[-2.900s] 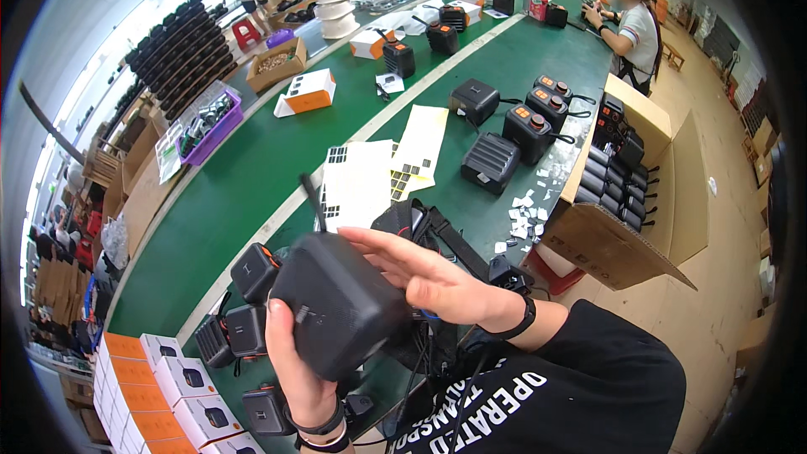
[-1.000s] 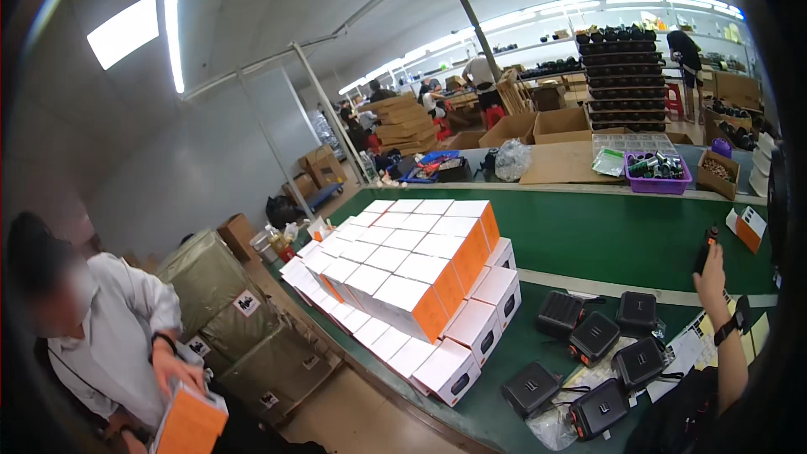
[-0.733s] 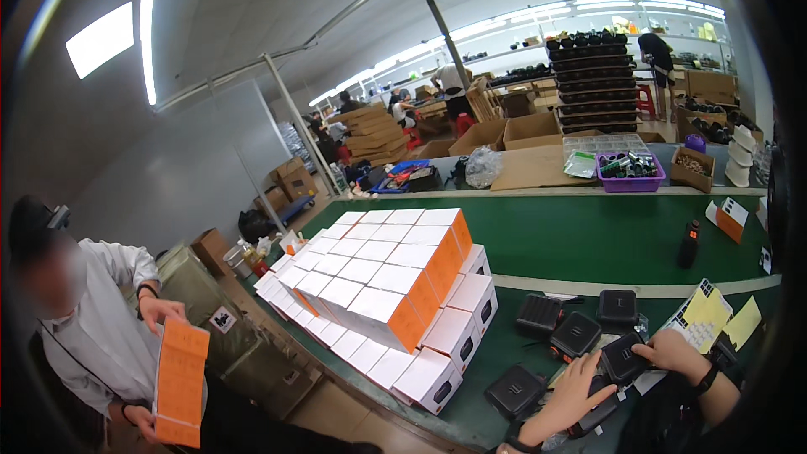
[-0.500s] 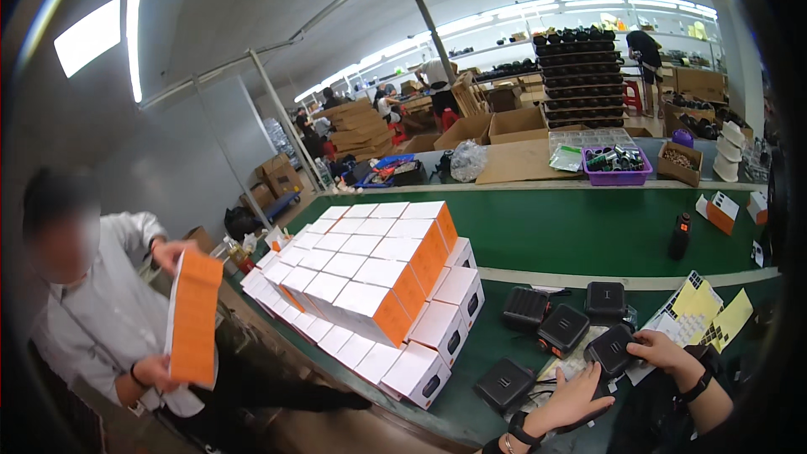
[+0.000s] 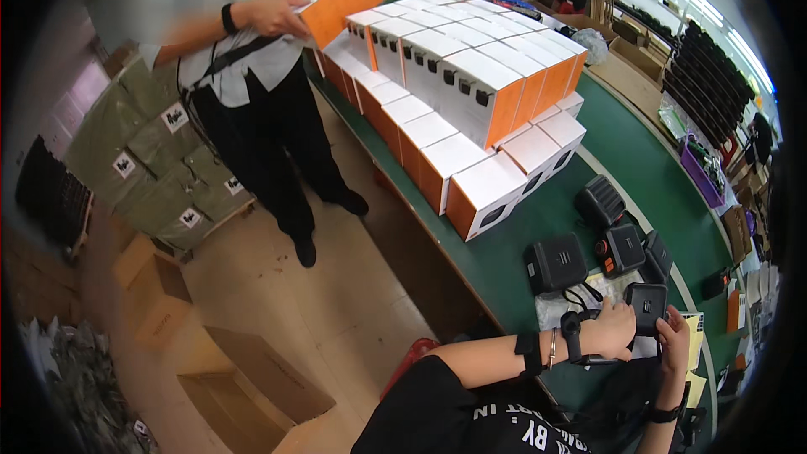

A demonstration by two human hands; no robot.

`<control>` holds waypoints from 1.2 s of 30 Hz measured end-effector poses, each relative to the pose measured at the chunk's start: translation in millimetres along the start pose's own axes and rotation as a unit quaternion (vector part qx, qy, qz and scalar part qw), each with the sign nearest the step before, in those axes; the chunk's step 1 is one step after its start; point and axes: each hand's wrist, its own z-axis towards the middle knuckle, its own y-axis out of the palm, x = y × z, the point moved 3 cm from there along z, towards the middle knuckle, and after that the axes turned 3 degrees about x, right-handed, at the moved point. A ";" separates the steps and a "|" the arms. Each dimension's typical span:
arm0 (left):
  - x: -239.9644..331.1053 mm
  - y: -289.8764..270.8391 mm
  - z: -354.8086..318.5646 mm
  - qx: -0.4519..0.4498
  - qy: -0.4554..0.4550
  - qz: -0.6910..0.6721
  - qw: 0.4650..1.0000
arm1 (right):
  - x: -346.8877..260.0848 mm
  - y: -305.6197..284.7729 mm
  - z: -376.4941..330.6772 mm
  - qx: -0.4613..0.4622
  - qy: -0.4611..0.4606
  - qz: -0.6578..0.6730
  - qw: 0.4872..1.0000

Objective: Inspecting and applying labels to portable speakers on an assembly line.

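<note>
Black gadget point(image 5: 646, 298) right of and below box stack point(image 5: 471, 84) in view. Right hand point(image 5: 673, 340) clamped on its right edge; left hand point(image 5: 609, 329) at its lower left, grip can't tell. 4 more gadgets point(image 5: 556, 263) near stack.

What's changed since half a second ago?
The co-worker has brought a row of boxes right, to the stack, still holding it. Your left hand, spread before, is now curled at the black device; your right hand still holds its edge. The stack stayed put.
</note>
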 end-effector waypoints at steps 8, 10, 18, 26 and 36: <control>5.3 12.1 -1.6 0.031 0.020 0.064 0.997 | -1.5 25.6 -14.2 -0.022 0.024 -0.044 0.999; 9.6 -3.3 -5.2 0.007 0.010 -0.005 1.000 | -8.4 15.5 -15.7 -0.003 -0.028 -0.038 0.999; 36.1 -120.2 -17.5 0.173 0.159 -0.152 0.960 | -120.9 6.4 -96.8 0.185 -0.267 -0.163 0.932; 111.9 -133.8 8.9 0.021 0.352 -0.167 0.921 | -139.9 -8.0 -149.7 0.083 -0.332 0.019 0.939; 116.4 -84.2 32.6 0.051 0.272 -0.408 0.870 | -109.3 -22.7 -153.0 0.080 -0.252 0.239 0.934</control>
